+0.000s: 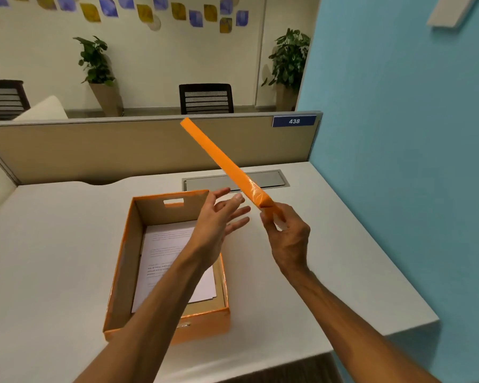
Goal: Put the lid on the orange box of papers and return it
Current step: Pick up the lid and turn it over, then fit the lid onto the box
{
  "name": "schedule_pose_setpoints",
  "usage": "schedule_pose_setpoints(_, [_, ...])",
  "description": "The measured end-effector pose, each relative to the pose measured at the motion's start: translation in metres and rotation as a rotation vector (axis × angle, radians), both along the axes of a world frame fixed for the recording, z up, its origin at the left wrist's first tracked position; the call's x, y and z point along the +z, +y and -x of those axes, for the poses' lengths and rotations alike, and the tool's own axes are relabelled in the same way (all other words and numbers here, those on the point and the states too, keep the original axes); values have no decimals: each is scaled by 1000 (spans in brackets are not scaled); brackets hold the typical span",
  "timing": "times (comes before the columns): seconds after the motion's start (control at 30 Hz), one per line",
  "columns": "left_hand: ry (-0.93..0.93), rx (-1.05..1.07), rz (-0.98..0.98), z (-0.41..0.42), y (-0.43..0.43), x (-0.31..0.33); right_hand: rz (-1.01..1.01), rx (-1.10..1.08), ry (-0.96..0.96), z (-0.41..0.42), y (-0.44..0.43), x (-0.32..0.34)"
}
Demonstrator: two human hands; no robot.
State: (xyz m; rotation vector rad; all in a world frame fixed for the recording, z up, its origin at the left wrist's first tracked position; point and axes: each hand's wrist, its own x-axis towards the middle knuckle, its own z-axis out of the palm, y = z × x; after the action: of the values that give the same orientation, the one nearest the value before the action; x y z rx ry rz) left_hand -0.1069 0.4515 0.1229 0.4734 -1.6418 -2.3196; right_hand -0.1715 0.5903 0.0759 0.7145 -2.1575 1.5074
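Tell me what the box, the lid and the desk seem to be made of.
Box: likely cardboard, matte brown inside, glossy orange outside.
Lid: probably the same board under a shiny orange wrap, wrinkled near the right hand.
Desk: smooth white top, perhaps laminate.

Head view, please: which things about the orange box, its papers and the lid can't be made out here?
- Lid: seen edge-on in the right hand, so its top and inside are hidden.
- Papers: print too small to read; the left hand and forearm cover part of the sheet.
- Orange box: the forearm hides part of the near wall.
- Right hand's fingers: the grip on the lid's far side is hidden.
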Motion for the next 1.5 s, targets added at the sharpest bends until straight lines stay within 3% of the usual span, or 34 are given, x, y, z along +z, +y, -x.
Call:
schedule_pose_setpoints(0.17, [-92, -37, 3, -3, 2, -26, 208, -23, -200, -13, 7, 30])
schedule_pose_setpoints(0.37, [-148, -62, -217, -5, -6, -49, 610, 197, -563, -12, 23, 51])
schedule_pose_setpoints(0.47, [-139, -46, -286, -10, -7, -56, 711, 273, -705, -11, 29, 51])
schedule_pose_setpoints(0.63, [-194, 83, -224, -21, -8, -64, 810, 396, -883, -8, 36, 46])
schedule_pose_setpoints(0.93, [-263, 237, -33, -53, -20, -63, 725, 405, -1075, 10, 76, 26])
schedule_pose_setpoints(1.07, [-297, 249, 82, -75, -23, -62, 586, 372, -1148, 19, 103, 9])
schedule_pose_setpoints(1.33, [-378, 285, 233, -119, -22, -51, 206, 363, -1082, 3, 115, -11])
schedule_pose_setpoints(1.5, [-401, 283, 301, -153, -33, -44, 111, 399, -1092, -18, 98, -21])
